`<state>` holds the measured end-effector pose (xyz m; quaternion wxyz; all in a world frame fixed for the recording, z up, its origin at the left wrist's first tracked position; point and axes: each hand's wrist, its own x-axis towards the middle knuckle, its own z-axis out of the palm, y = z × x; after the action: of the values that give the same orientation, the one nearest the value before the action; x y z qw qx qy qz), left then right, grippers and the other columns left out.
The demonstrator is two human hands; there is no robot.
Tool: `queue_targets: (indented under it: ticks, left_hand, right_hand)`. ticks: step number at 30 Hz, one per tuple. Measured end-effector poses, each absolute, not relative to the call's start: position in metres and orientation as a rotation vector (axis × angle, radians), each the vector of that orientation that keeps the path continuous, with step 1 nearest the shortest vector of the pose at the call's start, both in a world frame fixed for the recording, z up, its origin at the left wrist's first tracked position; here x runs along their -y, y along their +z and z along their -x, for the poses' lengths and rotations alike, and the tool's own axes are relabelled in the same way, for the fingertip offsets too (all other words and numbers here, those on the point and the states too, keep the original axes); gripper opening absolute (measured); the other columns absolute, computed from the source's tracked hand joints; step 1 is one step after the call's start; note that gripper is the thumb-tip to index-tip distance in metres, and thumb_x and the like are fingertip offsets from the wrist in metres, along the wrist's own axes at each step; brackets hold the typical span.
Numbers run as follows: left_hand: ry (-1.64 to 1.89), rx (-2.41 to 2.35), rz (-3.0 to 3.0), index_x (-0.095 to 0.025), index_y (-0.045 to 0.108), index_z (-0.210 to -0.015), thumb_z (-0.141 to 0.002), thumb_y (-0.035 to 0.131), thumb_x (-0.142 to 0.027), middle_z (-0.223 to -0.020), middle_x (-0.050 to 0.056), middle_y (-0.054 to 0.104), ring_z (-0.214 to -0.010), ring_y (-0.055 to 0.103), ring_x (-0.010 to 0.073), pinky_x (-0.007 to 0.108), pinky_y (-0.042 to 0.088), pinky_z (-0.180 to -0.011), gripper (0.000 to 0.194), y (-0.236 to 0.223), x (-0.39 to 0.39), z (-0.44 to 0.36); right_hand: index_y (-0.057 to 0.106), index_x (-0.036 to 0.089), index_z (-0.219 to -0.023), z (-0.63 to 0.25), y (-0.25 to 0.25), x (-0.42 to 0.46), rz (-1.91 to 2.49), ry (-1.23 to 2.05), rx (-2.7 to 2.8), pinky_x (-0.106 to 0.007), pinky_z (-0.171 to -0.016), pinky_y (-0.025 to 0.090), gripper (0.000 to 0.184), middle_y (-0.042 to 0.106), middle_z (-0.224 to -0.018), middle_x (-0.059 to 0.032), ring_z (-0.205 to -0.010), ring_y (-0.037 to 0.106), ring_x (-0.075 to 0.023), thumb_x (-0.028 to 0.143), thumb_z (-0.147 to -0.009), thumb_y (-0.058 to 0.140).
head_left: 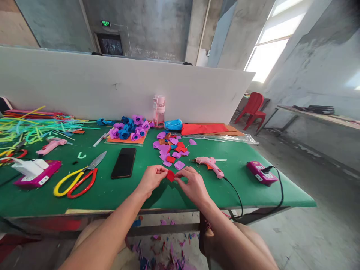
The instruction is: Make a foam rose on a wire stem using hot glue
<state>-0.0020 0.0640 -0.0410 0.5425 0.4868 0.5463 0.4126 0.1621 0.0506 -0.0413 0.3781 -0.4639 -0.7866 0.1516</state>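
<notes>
At lower centre, a small, vivid red piece (170, 176), angular in outline, is pinched by the grip of both the left hand (152, 179) and the right hand (194, 183); rightward, bare worktop (237, 165) is left between glue gun (210, 165) and power strip (259, 173); mid-frame, loose petals (179, 165) are scattered; the far side is bounded by a white board (126, 86).

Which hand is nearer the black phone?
Left. The left hand is right of the phone, holding one edge of the red piece; the right hand is farther right, at the piece's opposite edge.
</notes>
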Motion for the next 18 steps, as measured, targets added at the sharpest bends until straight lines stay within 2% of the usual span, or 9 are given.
queue_targets:
  ticks: [18]
  left_hand:
    - [0.987, -1.301, -1.152, -0.014, 0.059, -0.068, -0.065, 0.061, -0.026, -0.042, -0.008, 0.046, -0.035, 0.026, 0.0032, 0.019, 0.017, -0.04, 0.012, -0.0418, -0.0639, 0.0014]
  right_hand:
    - [0.062, 0.021, -0.074, -0.1623, -0.0438, -0.0522, 1.243, 0.438, 1.954, -0.027, -0.066, 0.042, 0.004, 0.062, -0.075, -0.0009, -0.075, 0.056, -0.0172, 0.017, -0.074, 0.062]
